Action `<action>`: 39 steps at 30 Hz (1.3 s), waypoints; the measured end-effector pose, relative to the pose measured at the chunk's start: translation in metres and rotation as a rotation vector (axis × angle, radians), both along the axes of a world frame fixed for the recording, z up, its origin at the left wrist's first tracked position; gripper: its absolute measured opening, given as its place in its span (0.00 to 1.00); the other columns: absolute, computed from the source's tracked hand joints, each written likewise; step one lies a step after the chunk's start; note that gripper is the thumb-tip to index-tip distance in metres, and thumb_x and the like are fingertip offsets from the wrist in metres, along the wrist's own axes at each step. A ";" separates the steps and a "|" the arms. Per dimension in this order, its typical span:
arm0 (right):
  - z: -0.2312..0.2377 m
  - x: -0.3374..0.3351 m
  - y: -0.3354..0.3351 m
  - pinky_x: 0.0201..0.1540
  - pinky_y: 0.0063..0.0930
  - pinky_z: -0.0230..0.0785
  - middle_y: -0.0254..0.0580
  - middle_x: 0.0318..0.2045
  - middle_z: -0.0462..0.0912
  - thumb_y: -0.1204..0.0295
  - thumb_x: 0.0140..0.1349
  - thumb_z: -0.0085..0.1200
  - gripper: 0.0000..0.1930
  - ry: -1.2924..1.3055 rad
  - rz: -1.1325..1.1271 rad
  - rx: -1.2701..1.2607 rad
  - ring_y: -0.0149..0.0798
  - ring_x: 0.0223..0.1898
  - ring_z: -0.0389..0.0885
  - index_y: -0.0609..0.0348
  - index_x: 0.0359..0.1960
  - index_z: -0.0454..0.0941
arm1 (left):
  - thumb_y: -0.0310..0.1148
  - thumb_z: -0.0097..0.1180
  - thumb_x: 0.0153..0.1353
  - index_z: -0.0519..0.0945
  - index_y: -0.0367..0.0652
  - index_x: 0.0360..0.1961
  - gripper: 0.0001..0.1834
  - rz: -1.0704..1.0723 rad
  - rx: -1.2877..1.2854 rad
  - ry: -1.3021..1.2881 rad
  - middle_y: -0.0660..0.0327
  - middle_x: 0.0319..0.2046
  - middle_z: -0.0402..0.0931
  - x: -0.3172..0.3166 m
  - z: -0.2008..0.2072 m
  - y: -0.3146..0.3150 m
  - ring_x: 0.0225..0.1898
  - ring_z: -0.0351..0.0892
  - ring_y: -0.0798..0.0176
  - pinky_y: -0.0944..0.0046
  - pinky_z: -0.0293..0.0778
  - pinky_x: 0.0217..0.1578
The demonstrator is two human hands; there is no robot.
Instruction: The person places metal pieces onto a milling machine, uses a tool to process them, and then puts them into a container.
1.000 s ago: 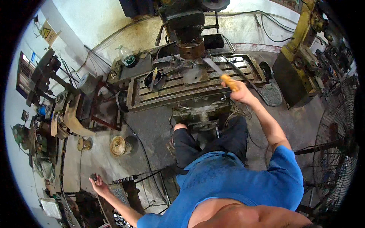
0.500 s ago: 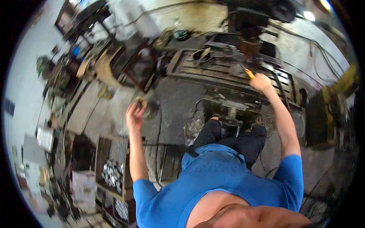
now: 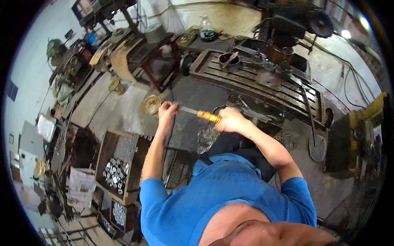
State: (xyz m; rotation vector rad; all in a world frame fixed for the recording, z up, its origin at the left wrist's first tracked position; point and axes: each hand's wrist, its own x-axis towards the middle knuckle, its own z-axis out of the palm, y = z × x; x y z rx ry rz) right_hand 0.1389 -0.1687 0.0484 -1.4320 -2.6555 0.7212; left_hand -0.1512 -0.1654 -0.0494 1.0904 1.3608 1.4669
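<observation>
My right hand is wrapped round the yellow handle of a file. Its grey blade points left and reaches my left hand. There, my closed fingers pinch a small metal part, mostly hidden by them. Blade tip and part meet or nearly meet; I cannot tell which. Both hands are held in front of my body, above the floor.
Ahead stands a milling machine with a slotted table, carrying a dark pot. At left a wooden box holds several shiny metal blocks. A round yellowish basin lies beyond my left hand. A clear bottle stands behind.
My right hand has brought the file from over the machine table back and left to my left hand. My left hand has moved right and slightly up in view.
</observation>
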 end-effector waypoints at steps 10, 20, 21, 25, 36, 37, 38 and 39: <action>-0.001 0.050 0.000 0.30 0.40 0.70 0.56 0.22 0.78 0.61 0.32 0.53 0.18 0.018 -0.076 -0.123 0.52 0.28 0.78 0.64 0.24 0.79 | 0.27 0.59 0.44 0.70 0.37 0.20 0.09 -0.042 0.147 0.779 0.59 0.17 0.74 0.010 -0.005 0.028 0.18 0.73 0.64 0.66 0.67 0.22; 0.010 0.220 0.072 0.34 0.30 0.73 0.47 0.25 0.81 0.64 0.45 0.49 0.17 -0.022 -0.890 -0.087 0.41 0.23 0.81 0.63 0.33 0.77 | 0.32 0.59 0.42 0.73 0.35 0.21 0.11 -0.345 0.284 0.856 0.54 0.17 0.75 0.190 0.052 0.133 0.21 0.75 0.59 0.62 0.70 0.23; 0.011 0.221 0.075 0.33 0.29 0.74 0.46 0.23 0.81 0.64 0.45 0.49 0.17 -0.027 -0.882 -0.102 0.40 0.20 0.80 0.63 0.33 0.77 | 0.34 0.59 0.41 0.74 0.36 0.21 0.11 -0.346 0.347 0.958 0.52 0.18 0.75 0.213 0.057 0.140 0.22 0.76 0.54 0.59 0.71 0.25; 0.022 0.235 0.059 0.29 0.28 0.73 0.45 0.18 0.80 0.63 0.43 0.49 0.15 0.175 -0.936 -0.164 0.37 0.18 0.79 0.65 0.26 0.76 | 0.37 0.57 0.42 0.76 0.40 0.20 0.11 -0.358 0.439 1.234 0.51 0.21 0.76 0.285 0.070 0.161 0.27 0.76 0.48 0.53 0.72 0.30; -0.072 0.310 0.052 0.27 0.19 0.59 0.28 0.17 0.72 0.71 0.38 0.48 0.15 0.970 -0.688 0.081 0.23 0.22 0.67 0.63 0.29 0.80 | 0.44 0.57 0.45 0.77 0.45 0.31 0.16 -0.482 0.386 1.353 0.54 0.29 0.78 0.359 0.044 0.224 0.33 0.77 0.51 0.54 0.72 0.34; -0.078 0.305 0.056 0.27 0.19 0.60 0.29 0.16 0.72 0.71 0.38 0.48 0.15 1.050 -0.685 0.018 0.23 0.22 0.67 0.63 0.29 0.80 | 0.44 0.57 0.45 0.77 0.47 0.32 0.16 -0.511 0.363 1.357 0.54 0.29 0.78 0.355 0.045 0.224 0.34 0.77 0.51 0.54 0.71 0.35; -0.095 0.305 0.062 0.27 0.19 0.60 0.29 0.16 0.73 0.71 0.38 0.49 0.14 1.024 -0.683 0.002 0.23 0.22 0.68 0.62 0.29 0.80 | 0.40 0.57 0.45 0.78 0.48 0.33 0.13 -0.526 0.403 1.309 0.54 0.30 0.78 0.351 0.044 0.226 0.35 0.76 0.51 0.53 0.71 0.36; -0.111 0.305 0.067 0.28 0.19 0.61 0.30 0.16 0.73 0.71 0.38 0.49 0.14 0.997 -0.682 -0.012 0.23 0.22 0.69 0.61 0.29 0.80 | 0.39 0.56 0.45 0.78 0.48 0.33 0.13 -0.539 0.415 1.297 0.53 0.30 0.77 0.349 0.040 0.226 0.36 0.76 0.50 0.53 0.71 0.36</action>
